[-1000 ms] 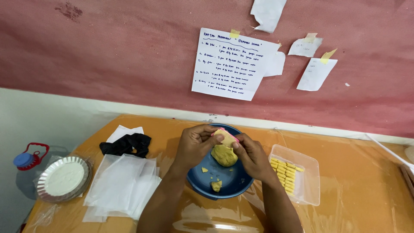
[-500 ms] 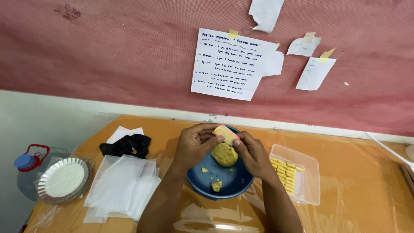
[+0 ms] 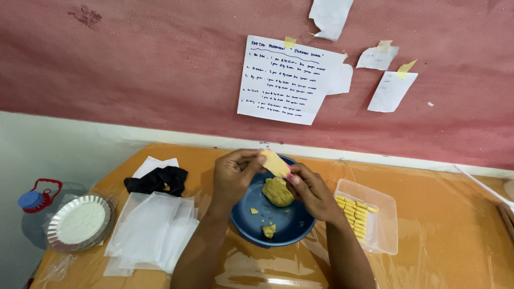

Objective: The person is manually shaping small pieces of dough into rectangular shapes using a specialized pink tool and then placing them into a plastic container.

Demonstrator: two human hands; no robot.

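Both my hands are raised over a blue bowl (image 3: pixel 251 227) on the orange table. My left hand (image 3: pixel 234 174) and my right hand (image 3: pixel 310 190) together pinch a thin, flat, pale yellow piece of dough (image 3: pixel 276 162) with a pink edge, held tilted between the fingertips. Below it in the bowl lies a large yellow dough lump (image 3: pixel 277 191), with a smaller lump (image 3: pixel 269 230) and a few crumbs near the front.
A clear plastic tray (image 3: pixel 383 225) with several yellow dough sticks (image 3: pixel 354 213) stands to the right. To the left lie white paper sheets (image 3: pixel 152 230), a black cloth (image 3: pixel 158 179), a fluted metal tin (image 3: pixel 80 222) and a water jug (image 3: pixel 32 202). Paper notes (image 3: pixel 284 80) hang on the red wall.
The flat dough piece has been lifted a little higher above the big lump, and both hands have turned slightly around it.
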